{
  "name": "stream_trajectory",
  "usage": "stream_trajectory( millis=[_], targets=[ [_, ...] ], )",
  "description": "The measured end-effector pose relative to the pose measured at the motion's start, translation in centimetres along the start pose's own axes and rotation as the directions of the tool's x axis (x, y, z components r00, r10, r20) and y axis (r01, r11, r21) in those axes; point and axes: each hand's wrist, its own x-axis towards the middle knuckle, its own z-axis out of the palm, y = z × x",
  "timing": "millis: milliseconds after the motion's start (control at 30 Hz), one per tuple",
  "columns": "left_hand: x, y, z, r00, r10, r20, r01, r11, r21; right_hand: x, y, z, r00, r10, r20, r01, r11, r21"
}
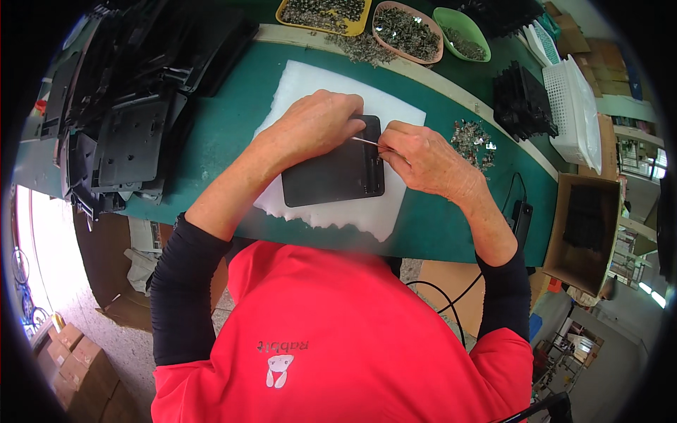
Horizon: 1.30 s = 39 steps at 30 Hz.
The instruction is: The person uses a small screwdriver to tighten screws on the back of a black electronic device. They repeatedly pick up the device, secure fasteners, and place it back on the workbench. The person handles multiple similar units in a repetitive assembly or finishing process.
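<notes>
A flat black plastic panel lies on a white foam sheet on the green table, a raised strip along its right side. My left hand bends over the panel's far left part, fingers curled and closed at its far edge; the fingertips are partly hidden. From the right, my right hand is closed on a thin metal rod-like tool. The tool's tip points left across the panel's strip, close to my left fingertips. Its exact kind is too small to tell.
Black plastic panels are stacked at the left. A yellow tray, a pink bowl and a green bowl hold small metal parts. A loose pile of parts lies right of my hand. Cardboard box stands far right.
</notes>
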Motion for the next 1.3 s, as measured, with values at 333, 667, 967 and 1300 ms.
stream_trajectory(
  millis=[333, 667, 967, 1300],
  targets=[
    [1.3, -0.8, -0.6, 0.996, -0.062, 0.071, 0.071, 0.988, -0.139, -0.1, -0.4, 0.2, 0.996, -0.072, 0.043, 0.078, 0.986, -0.144],
    [1.4, -0.9, -0.4, 0.994, -0.079, 0.079, 0.088, 0.988, -0.128, -0.1, -2.3, 0.9, 0.998, -0.027, 0.048, 0.042, 0.939, -0.342],
    [1.5, -0.9, -0.3, 0.989, -0.106, 0.107, 0.117, 0.987, -0.108, 4.6, -3.4, -2.3, 0.784, 0.482, 0.392, -0.535, 0.844, 0.032],
    [-0.2, -0.3, 0.5, 0.987, -0.160, -0.036, 0.159, 0.987, -0.021, -4.1, -4.7, 2.1, 0.938, 0.275, -0.210, -0.299, 0.949, -0.095]
  ],
)
